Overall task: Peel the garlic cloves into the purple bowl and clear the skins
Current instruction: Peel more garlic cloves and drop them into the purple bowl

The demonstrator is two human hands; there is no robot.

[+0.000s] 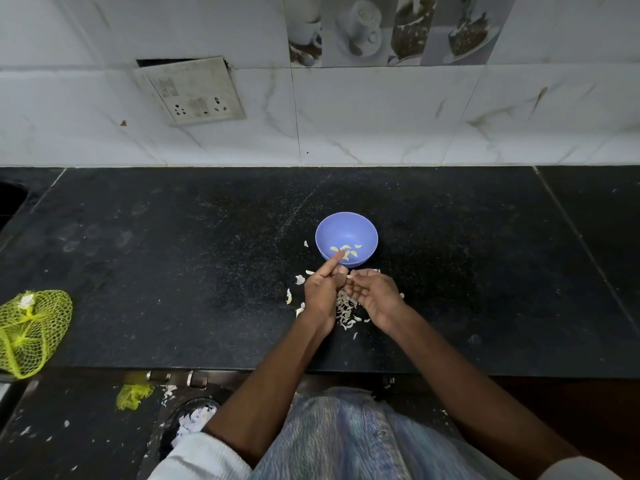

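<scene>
Both hands are meeting just short of the purple bowl [346,230], which is sitting straight ahead on the bench [173,258]. The left hand [322,289] is curling, forefinger reaching toward the rim; the right hand [372,292] is cupping, fingertips at the left. Whether a clove is pinched there, I cannot tell. Peeled cloves [346,251] are lying inside; skins [344,311] are piling beneath the wrists, so the left hand is looking nearer for the drop.

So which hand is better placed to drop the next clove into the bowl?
Left, probably: the left hand sits at the bowl rim, forefinger over it; the right hand is further back.
</scene>
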